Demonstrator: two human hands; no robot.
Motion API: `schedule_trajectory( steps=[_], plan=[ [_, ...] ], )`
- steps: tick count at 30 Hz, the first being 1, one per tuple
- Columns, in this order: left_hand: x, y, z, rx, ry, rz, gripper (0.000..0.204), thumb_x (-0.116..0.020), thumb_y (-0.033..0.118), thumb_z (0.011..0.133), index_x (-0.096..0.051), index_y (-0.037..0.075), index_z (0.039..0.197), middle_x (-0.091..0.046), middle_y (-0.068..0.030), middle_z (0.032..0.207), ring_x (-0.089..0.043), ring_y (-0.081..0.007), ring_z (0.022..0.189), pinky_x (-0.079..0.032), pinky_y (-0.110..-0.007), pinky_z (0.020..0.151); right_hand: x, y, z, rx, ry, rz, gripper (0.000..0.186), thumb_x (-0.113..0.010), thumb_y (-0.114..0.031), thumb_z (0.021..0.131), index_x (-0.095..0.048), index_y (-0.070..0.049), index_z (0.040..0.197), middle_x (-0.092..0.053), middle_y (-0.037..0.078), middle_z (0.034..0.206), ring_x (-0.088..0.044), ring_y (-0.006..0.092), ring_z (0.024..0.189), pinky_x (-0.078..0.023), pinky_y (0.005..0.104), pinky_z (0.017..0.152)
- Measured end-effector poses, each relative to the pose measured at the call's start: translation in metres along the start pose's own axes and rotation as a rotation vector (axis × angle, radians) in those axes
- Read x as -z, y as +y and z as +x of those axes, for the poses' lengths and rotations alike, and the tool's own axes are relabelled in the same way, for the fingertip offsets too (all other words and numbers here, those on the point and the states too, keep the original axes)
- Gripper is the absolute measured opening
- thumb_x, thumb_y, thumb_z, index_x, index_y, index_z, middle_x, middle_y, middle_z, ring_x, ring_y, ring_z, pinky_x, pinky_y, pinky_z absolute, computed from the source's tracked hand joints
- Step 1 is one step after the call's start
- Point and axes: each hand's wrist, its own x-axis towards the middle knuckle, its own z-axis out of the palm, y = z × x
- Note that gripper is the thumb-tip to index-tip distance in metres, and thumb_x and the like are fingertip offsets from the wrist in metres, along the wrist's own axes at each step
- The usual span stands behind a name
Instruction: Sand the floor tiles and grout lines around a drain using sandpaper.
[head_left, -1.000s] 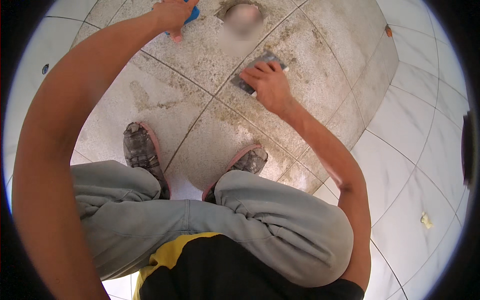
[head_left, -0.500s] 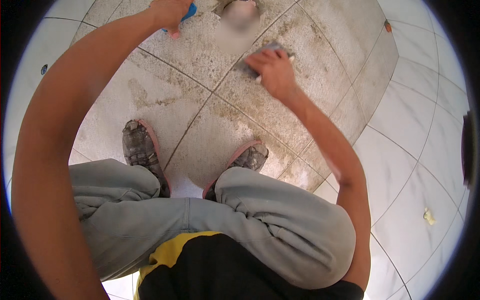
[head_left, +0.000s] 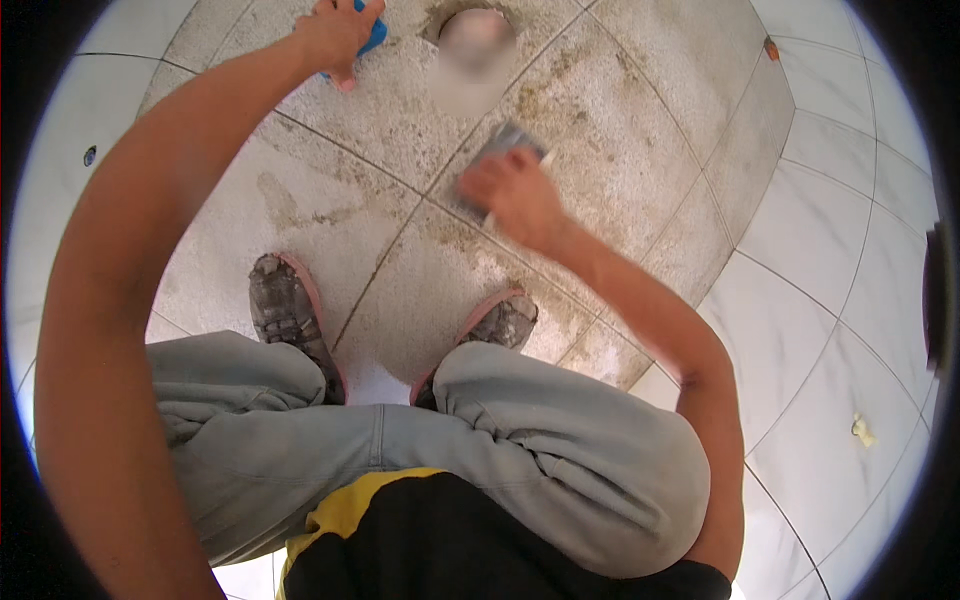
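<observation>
The most room is taken up by the floor (head_left: 640,50), which is made of big grey tiles with dark lines between them and is marked with brown stains. On the right, white tiles (head_left: 790,300) with grey streaks are seen. Grey trousers (head_left: 570,450) are worn, with the knees bent, and so is a black shirt (head_left: 430,540) with a yellow part. Two dirty shoes (head_left: 285,300) with pink edges are set apart on the floor.

A dark flat tool (head_left: 508,137) is seen on the floor past the right shoe, just beside a spot where two dark lines cross. It is held by the right hand (head_left: 522,200), whose fingers are clamped on it (the hand is a bit blurred). The left hand (head_left: 332,42) is set farther up, on a blue pad (head_left: 374,33). Whether its fingers are clamped on the pad or only rested there cannot be told. Between the hands, higher up, a round hole (head_left: 475,30) is seen. A pale lump (head_left: 863,430) and a smaller orange bit (head_left: 771,48) are seen on the right.
</observation>
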Motion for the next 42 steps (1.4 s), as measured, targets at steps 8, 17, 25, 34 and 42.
schedule_trajectory(
  steps=[8, 17, 25, 34, 42],
  plan=[
    [0.028, 0.011, 0.001, 0.020, -0.085, -0.043, 0.110, -0.095, 0.014, 0.051, -0.031, 0.025, 0.139, -0.041, -0.0178, 0.138, -0.046, -0.0445, 0.126, -0.052, -0.060, 0.087, -0.004, 0.003, -0.002, -0.131, -0.068, -0.041, 0.031, -0.064, -0.011, 0.081, -0.068, -0.023, 0.110, -0.070, -0.004, 0.107, -0.061, 0.0178, 0.104, -0.043, 0.0420, 0.095],
    [0.034, 0.009, 0.000, 0.017, -0.107, -0.083, 0.106, -0.095, 0.014, 0.050, -0.032, 0.023, 0.135, -0.040, -0.0182, 0.137, -0.046, -0.0448, 0.126, -0.051, -0.062, 0.087, 0.003, -0.015, 0.007, -0.209, -0.132, -0.039, 0.031, -0.059, -0.009, 0.083, -0.068, -0.021, 0.110, -0.068, 0.002, 0.111, -0.060, 0.0199, 0.109, -0.042, 0.0429, 0.090],
    [0.034, 0.014, -0.006, 0.004, -0.131, -0.053, 0.108, -0.095, 0.014, 0.050, -0.031, 0.024, 0.137, -0.038, -0.0181, 0.137, -0.044, -0.0438, 0.128, -0.051, -0.061, 0.088, -0.007, -0.002, -0.005, -0.243, 0.063, -0.154, 0.018, -0.057, -0.014, 0.082, -0.070, -0.017, 0.094, -0.068, 0.000, 0.094, -0.060, 0.0198, 0.100, -0.039, 0.0438, 0.085],
    [0.038, 0.012, -0.007, 0.036, -0.163, -0.120, 0.113, -0.095, 0.014, 0.049, -0.030, 0.026, 0.140, -0.039, -0.0175, 0.136, -0.046, -0.0434, 0.125, -0.051, -0.059, 0.089, 0.024, 0.016, -0.018, -0.637, -0.006, 0.049, 0.034, -0.066, -0.006, 0.080, -0.069, -0.018, 0.112, -0.066, 0.006, 0.092, -0.064, 0.0254, 0.086, -0.051, 0.0454, 0.076],
    [0.036, 0.013, 0.000, -0.005, -0.089, -0.162, 0.114, -0.096, 0.013, 0.046, -0.030, 0.027, 0.139, -0.039, -0.0150, 0.135, -0.045, -0.0428, 0.125, -0.052, -0.058, 0.090, -0.011, 0.075, -0.042, -0.839, 0.117, 0.061, 0.020, -0.051, -0.014, 0.087, -0.067, -0.008, 0.098, -0.067, 0.014, 0.094, -0.066, 0.0338, 0.083, -0.052, 0.0530, 0.072]
  ],
)
